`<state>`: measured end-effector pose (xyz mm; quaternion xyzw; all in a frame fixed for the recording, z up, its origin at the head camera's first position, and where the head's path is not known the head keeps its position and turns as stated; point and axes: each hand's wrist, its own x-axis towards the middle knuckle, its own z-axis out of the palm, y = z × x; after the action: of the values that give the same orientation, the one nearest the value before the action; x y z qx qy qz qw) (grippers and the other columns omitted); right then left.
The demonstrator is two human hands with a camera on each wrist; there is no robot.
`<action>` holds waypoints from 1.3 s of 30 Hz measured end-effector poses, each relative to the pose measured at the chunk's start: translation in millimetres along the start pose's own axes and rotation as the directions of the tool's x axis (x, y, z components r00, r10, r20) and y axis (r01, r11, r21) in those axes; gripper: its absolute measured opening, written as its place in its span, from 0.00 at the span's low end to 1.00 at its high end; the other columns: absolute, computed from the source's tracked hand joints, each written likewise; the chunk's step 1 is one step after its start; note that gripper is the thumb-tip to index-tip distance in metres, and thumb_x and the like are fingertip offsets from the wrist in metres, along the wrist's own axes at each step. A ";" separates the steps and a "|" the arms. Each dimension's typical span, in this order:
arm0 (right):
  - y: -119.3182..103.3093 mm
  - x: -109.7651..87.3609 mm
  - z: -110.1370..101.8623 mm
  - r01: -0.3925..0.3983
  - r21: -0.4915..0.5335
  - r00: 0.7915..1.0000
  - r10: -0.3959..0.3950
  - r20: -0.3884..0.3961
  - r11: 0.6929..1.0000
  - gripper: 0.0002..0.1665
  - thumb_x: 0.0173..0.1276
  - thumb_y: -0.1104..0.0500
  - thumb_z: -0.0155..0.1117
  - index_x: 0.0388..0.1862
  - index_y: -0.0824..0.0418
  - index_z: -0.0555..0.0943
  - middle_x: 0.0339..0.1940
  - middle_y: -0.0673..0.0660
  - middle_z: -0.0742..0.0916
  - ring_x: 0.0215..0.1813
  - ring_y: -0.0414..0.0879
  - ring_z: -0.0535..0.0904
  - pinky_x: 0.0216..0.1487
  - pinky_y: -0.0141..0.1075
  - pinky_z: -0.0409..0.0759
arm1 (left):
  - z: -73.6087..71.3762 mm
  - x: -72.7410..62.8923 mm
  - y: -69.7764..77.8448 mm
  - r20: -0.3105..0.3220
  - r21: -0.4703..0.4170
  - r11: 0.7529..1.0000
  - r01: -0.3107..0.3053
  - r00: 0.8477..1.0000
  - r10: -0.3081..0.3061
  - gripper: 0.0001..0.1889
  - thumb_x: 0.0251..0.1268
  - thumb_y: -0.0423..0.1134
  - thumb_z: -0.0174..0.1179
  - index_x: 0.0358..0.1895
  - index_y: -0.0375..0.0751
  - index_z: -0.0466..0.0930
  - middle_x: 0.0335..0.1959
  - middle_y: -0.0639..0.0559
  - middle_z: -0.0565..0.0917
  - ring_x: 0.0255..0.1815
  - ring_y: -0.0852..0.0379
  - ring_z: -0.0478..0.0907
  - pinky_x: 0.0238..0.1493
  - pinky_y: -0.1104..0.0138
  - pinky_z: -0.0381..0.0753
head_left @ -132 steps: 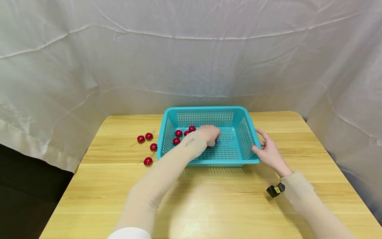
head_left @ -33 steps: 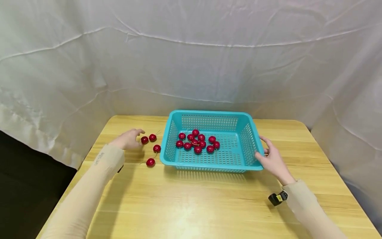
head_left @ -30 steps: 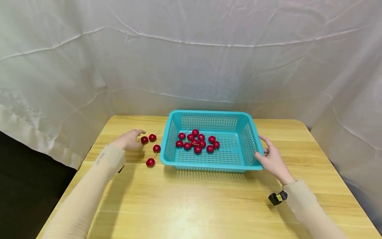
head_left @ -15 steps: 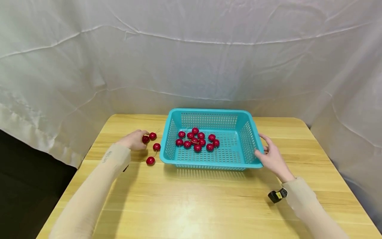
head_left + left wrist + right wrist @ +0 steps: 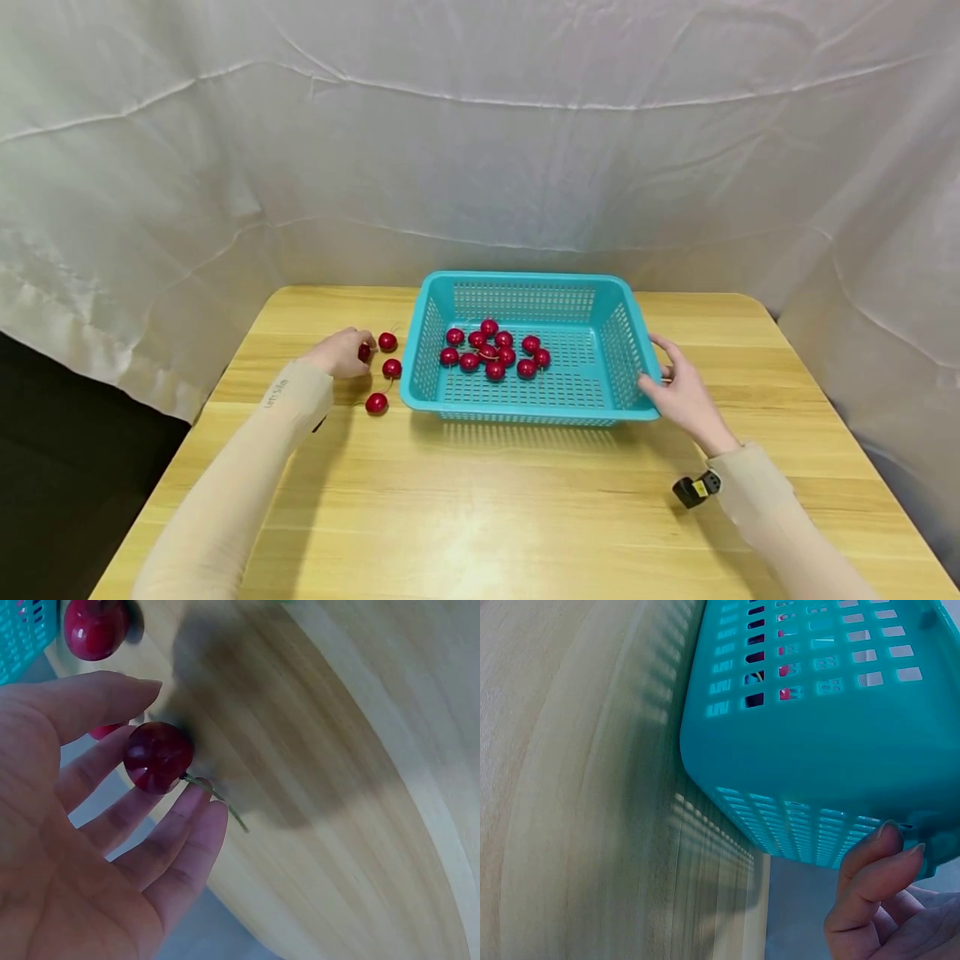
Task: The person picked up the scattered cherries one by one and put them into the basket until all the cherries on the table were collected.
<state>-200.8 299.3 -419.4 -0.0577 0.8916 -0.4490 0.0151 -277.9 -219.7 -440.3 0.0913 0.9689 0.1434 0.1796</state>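
Observation:
In the head view, my left hand (image 5: 344,353) is at a red cherry (image 5: 364,352) left of the turquoise basket (image 5: 525,413). The left wrist view has this cherry (image 5: 158,757) amid my curled fingers (image 5: 180,817), its green stem pointing away from the palm. My thumb arches over its near side. My right hand (image 5: 682,392) grips the basket's right rim, thumb at the front corner and fingers along the outside. Inside the basket, several cherries (image 5: 495,370) lie grouped toward the left and middle. Three loose cherries (image 5: 377,403) lie between my left hand and the basket.
The wooden table (image 5: 480,508) carries everything, its far edge close behind the basket. A pale cloth (image 5: 480,167) hangs behind and at both sides. A small black device (image 5: 693,490) is strapped at my right wrist.
My left hand has left the basket, moved to the loose cherries, and closed its fingers round one. A neighbouring cherry has shifted slightly right. My right hand stays on the basket rim.

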 end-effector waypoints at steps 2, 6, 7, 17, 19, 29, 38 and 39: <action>0.9 1.2 0.2 -0.002 -0.001 1.000 0.002 0.002 1.000 0.44 0.72 0.65 0.53 0.83 0.63 0.47 0.56 0.83 0.80 0.46 0.65 0.87 0.33 0.37 0.87 | 0.5 -0.8 -0.3 0.001 -0.005 1.000 -0.001 1.000 0.001 0.21 0.62 0.33 0.61 0.59 0.35 0.76 0.52 0.38 0.78 0.52 0.44 0.74 0.65 0.47 0.75; 2.5 2.8 0.4 -0.007 -0.001 1.000 0.007 0.004 1.000 0.44 0.73 0.65 0.53 0.83 0.64 0.47 0.56 0.84 0.80 0.47 0.65 0.87 0.33 0.37 0.87 | 1.1 -3.8 -1.1 0.006 -0.007 1.000 -0.013 1.000 0.013 0.15 0.60 0.31 0.61 0.51 0.37 0.79 0.46 0.42 0.78 0.47 0.47 0.73 0.57 0.52 0.76; 2.4 3.0 0.5 -0.007 0.002 1.000 0.007 0.004 1.000 0.44 0.73 0.65 0.53 0.83 0.64 0.47 0.56 0.84 0.80 0.47 0.65 0.87 0.33 0.37 0.87 | 1.4 -4.4 -1.6 0.006 -0.006 1.000 -0.016 1.000 0.017 0.13 0.60 0.30 0.61 0.49 0.37 0.79 0.45 0.42 0.79 0.46 0.47 0.73 0.55 0.53 0.76; 1.6 1.5 -0.1 0.005 0.006 1.000 -0.005 -0.002 1.000 0.43 0.72 0.65 0.53 0.83 0.62 0.49 0.55 0.83 0.81 0.47 0.65 0.87 0.33 0.37 0.87 | 6.1 -3.4 -4.0 0.012 -0.018 1.000 -0.017 1.000 0.017 0.09 0.58 0.29 0.60 0.42 0.39 0.78 0.39 0.46 0.81 0.41 0.50 0.75 0.47 0.58 0.76; 1.7 1.4 -0.2 0.005 0.006 1.000 -0.005 -0.002 1.000 0.43 0.72 0.65 0.52 0.83 0.62 0.49 0.56 0.83 0.80 0.47 0.66 0.87 0.34 0.38 0.87 | 6.7 -3.0 -3.2 0.013 -0.030 0.999 -0.012 1.000 0.012 0.08 0.58 0.29 0.60 0.41 0.39 0.78 0.38 0.46 0.81 0.40 0.50 0.74 0.46 0.59 0.75; 0.5 1.9 -1.0 0.007 0.004 1.000 -0.007 -0.002 1.000 0.44 0.72 0.65 0.53 0.83 0.63 0.48 0.55 0.83 0.81 0.45 0.63 0.88 0.33 0.36 0.86 | 6.0 -5.4 -3.7 0.050 -0.058 0.998 0.027 0.998 -0.024 0.07 0.60 0.31 0.62 0.39 0.40 0.76 0.36 0.48 0.78 0.40 0.51 0.74 0.43 0.61 0.72; -0.4 1.9 -1.3 0.003 0.001 1.000 -0.003 0.001 1.000 0.44 0.72 0.66 0.53 0.82 0.65 0.48 0.55 0.83 0.81 0.45 0.64 0.88 0.33 0.36 0.86 | -0.1 -11.7 -7.2 0.054 -0.065 0.998 0.021 0.998 -0.017 0.04 0.60 0.31 0.60 0.36 0.42 0.76 0.34 0.49 0.78 0.38 0.51 0.73 0.40 0.63 0.71; -0.5 2.0 -1.3 0.003 0.001 1.000 -0.003 0.001 1.000 0.44 0.72 0.66 0.53 0.82 0.65 0.48 0.55 0.83 0.81 0.45 0.64 0.88 0.33 0.36 0.86 | -1.4 -12.9 -7.3 0.051 -0.064 0.998 0.020 0.999 -0.017 0.04 0.60 0.31 0.60 0.36 0.42 0.76 0.34 0.49 0.78 0.38 0.52 0.73 0.39 0.63 0.70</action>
<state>-202.8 299.9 -418.2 -0.0593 0.8913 -0.4492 0.0149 -267.5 -229.9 -437.1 0.0801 0.9598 0.1705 0.2081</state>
